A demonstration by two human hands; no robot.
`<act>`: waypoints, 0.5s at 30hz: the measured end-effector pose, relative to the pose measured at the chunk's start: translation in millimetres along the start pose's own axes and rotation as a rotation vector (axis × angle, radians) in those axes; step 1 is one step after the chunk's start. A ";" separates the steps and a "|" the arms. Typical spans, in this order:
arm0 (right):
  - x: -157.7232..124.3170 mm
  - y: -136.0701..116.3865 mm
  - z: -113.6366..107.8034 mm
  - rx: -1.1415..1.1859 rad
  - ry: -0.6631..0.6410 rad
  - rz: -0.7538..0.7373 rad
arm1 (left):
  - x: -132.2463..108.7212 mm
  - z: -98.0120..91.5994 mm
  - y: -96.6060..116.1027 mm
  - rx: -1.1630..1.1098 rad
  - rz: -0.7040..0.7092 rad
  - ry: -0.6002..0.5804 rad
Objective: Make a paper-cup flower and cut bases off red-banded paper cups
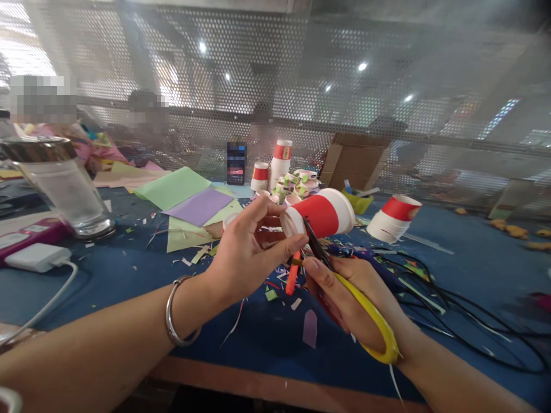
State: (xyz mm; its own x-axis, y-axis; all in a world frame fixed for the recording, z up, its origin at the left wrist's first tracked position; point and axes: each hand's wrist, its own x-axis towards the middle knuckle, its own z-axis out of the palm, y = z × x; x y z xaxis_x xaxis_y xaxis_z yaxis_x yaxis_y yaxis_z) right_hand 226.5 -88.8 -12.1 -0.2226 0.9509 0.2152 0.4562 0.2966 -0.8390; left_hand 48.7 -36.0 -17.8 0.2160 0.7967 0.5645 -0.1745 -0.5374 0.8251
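A red and white paper cup (322, 213) lies tilted on its side in the air, its base end held by my left hand (245, 252), thumb below and fingers behind. My right hand (348, 292) is wrapped round scissors with a yellow handle (373, 321). Their dark blades meet the cup near its base end. Below the cup, close to my right fingers, is an orange stick-like object (293, 275); what supports it is unclear. Paper scraps lie on the blue table (142, 310) beneath both hands.
Stacked cups (394, 218) stand at right, beside black cables (456, 304). A glass jar (71, 189) and white charger (38, 257) are at left. Green paper (174, 188), purple paper (200, 206), a phone (236, 163) and more cups (260, 176) lie beyond, before a perforated screen.
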 end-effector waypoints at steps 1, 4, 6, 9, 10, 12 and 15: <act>-0.2 -0.1 0.2 0.005 -0.005 -0.003 | -0.2 0.1 -0.1 0.007 0.011 0.002; -0.9 -0.5 1.1 -0.002 -0.006 0.029 | -0.5 -0.4 -1.2 0.052 0.030 0.002; -1.3 -0.7 1.7 -0.007 0.007 0.060 | -0.7 -1.7 -2.8 0.111 0.042 0.000; -1.4 -0.6 1.9 -0.009 0.008 0.083 | -2.0 -4.0 -6.7 0.203 0.077 -0.014; -1.3 -0.2 1.7 -0.013 0.002 0.089 | -2.7 -4.5 -8.2 0.230 0.091 -0.021; -0.9 1.5 1.5 -0.021 -0.013 0.101 | -4.1 -4.9 -10.8 0.278 0.114 -0.034; 0.0 6.3 2.2 -0.005 -0.010 0.088 | -4.9 -3.5 -11.3 0.306 0.113 -0.044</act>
State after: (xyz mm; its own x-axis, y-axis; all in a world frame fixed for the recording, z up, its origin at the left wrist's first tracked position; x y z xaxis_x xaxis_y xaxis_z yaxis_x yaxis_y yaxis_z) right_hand 227.5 -87.1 -18.5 -0.1900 0.9724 0.1357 0.4787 0.2125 -0.8519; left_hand 46.2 -32.9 -30.0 0.2537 0.7181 0.6481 0.0952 -0.6853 0.7220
